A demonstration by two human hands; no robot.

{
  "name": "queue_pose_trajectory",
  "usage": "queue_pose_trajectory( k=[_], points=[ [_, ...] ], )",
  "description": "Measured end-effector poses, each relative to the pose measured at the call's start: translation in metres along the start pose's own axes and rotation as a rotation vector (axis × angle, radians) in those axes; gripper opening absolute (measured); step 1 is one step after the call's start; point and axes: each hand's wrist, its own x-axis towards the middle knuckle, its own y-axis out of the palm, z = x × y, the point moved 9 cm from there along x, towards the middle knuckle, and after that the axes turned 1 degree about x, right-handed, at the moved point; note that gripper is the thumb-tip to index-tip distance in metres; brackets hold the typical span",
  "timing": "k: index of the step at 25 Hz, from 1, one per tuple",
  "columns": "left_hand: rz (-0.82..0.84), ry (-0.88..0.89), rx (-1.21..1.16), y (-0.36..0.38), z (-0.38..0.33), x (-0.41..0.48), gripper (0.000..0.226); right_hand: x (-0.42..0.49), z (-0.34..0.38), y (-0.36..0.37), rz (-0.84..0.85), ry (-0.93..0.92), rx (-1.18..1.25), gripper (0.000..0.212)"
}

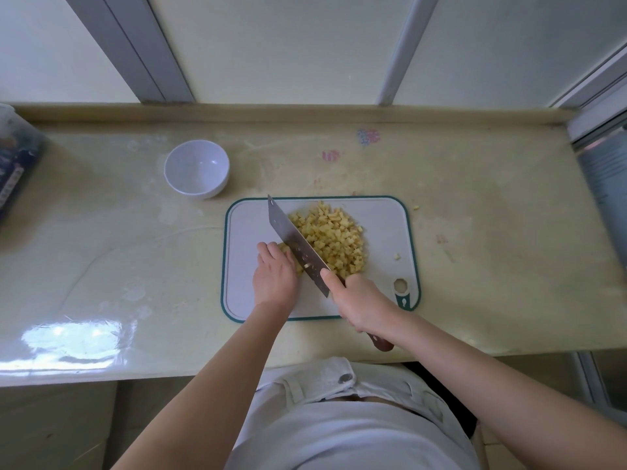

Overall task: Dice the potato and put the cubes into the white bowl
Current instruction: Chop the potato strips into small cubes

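A heap of small yellow potato cubes (334, 237) lies on the white, teal-rimmed cutting board (383, 218). My right hand (359, 301) grips the brown handle of a wide cleaver (293, 239), whose blade slants across the board just left of the heap. My left hand (275, 274) has curled fingers pressing down a small uncut potato piece (284, 247) against the blade's left side; most of that piece is hidden. The white bowl (196, 168) stands empty on the counter, up and left of the board.
A few stray cubes lie at the board's right side (396, 256) and on the beige counter (416, 207). A dark box (15, 171) sits at the far left, a grey container (607, 178) at the far right. A raised ledge and window frames run along the back.
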Motion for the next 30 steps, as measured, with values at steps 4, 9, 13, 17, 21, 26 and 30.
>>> queue_pose_trajectory(
  k=[4, 9, 13, 17, 21, 26, 30],
  points=[
    [-0.025, 0.006, 0.002, -0.001, -0.001, 0.000, 0.030, -0.004, 0.001, -0.001, -0.045, -0.014, -0.039, 0.056],
    [-0.029, 0.009, 0.009, -0.001, -0.001, 0.000, 0.029, 0.004, 0.003, 0.003, -0.071, -0.063, -0.061, 0.058],
    [-0.037, 0.009, -0.001, -0.001, -0.002, 0.000, 0.029, 0.016, 0.005, 0.010, -0.093, -0.082, -0.057, 0.059],
    [-0.035, -0.001, 0.000, 0.000, -0.001, -0.001, 0.028, 0.024, 0.003, 0.018, -0.120, -0.118, -0.087, 0.060],
    [-0.039, 0.007, 0.007, 0.000, -0.001, -0.001, 0.028, 0.029, -0.002, 0.022, -0.142, -0.147, -0.100, 0.060],
    [-0.040, 0.001, 0.014, -0.001, -0.002, -0.001, 0.028, 0.032, -0.006, 0.020, -0.128, -0.134, -0.022, 0.059],
    [-0.045, -0.006, -0.009, -0.002, -0.001, -0.001, 0.028, 0.036, -0.011, 0.016, -0.109, -0.085, 0.029, 0.057]
  ],
)
